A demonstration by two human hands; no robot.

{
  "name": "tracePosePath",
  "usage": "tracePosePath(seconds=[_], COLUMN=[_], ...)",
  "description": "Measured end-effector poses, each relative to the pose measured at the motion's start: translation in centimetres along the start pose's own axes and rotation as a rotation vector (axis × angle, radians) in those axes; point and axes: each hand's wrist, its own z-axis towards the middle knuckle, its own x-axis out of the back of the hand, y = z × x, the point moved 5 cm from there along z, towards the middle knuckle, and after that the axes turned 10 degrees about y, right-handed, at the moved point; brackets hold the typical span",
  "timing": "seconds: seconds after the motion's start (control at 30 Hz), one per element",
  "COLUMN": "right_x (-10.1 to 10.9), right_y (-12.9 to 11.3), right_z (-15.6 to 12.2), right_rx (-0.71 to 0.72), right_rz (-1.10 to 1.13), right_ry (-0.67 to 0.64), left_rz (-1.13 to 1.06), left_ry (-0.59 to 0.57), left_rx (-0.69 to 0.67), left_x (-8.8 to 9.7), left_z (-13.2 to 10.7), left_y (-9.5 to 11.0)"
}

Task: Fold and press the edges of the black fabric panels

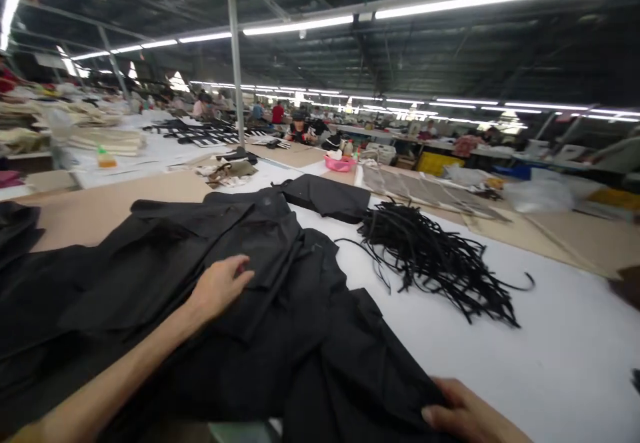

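Observation:
A large spread of black fabric (pixel 300 336), folded and layered like garment pieces, covers the near side of the table. My left hand (pixel 220 287) rests over its upper layers with the fingers loosely bent and a gap between them, gripping nothing that I can see. At the lower right, my right hand (pixel 465 413) pinches the fabric's edge between thumb and fingers. Beyond the fabric lies a tangled heap of thin black strips (pixel 435 256). A flat stack of black cut pieces (pixel 327 196) sits to the left of that heap.
The white tabletop (pixel 565 356) runs off to the right. Farther back are a pink basket (pixel 340 162), brown paper sheets (pixel 125 203), a bottle with orange liquid (pixel 106 157) and a metal post (pixel 235 63). Several people work at distant tables.

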Motion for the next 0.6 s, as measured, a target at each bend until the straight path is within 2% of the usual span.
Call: tracePosePath(seconds=[0.07, 0.1, 0.17, 0.23, 0.3, 0.37, 0.47, 0.6], right_x=[2.0, 2.9, 3.6, 2.2, -0.6, -3.9, -7.7, -9.9], right_y=[0.8, 0.8, 0.1, -1.3, -2.9, -4.4, -6.4, -8.0], right_z=[-1.2, -1.9, -3.4, -4.8, -5.8, -6.3, -5.8, -3.7], right_rx=[-0.019, -0.004, 0.099, 0.291, 0.496, 0.636, 0.677, 0.6], right_rz=[-0.277, -0.445, -0.763, -0.937, -0.926, -0.845, -0.789, -0.739], right_ry=[0.152, 0.264, 0.498, 0.635, 0.636, 0.562, 0.509, 0.5], left_rz=[-0.144, -0.347, -0.657, -0.876, -0.97, -0.995, -1.014, -0.973], left_ry=[-0.156, -0.245, -0.321, -0.356, -0.365, -0.355, -0.329, -0.273], left_rx=[-0.063, -0.007, 0.174, 0.383, 0.505, 0.526, 0.499, 0.427], left_x=[-3.2, -4.8, -7.8, -10.3, -11.9, -12.4, -12.3, -12.8], left_z=[-4.4, -6.5, -9.7, -11.4, -12.0, -11.9, -11.5, -10.7], left_y=[3.0, 4.1, 5.4, 6.1, 6.7, 7.6, 9.1, 10.4])
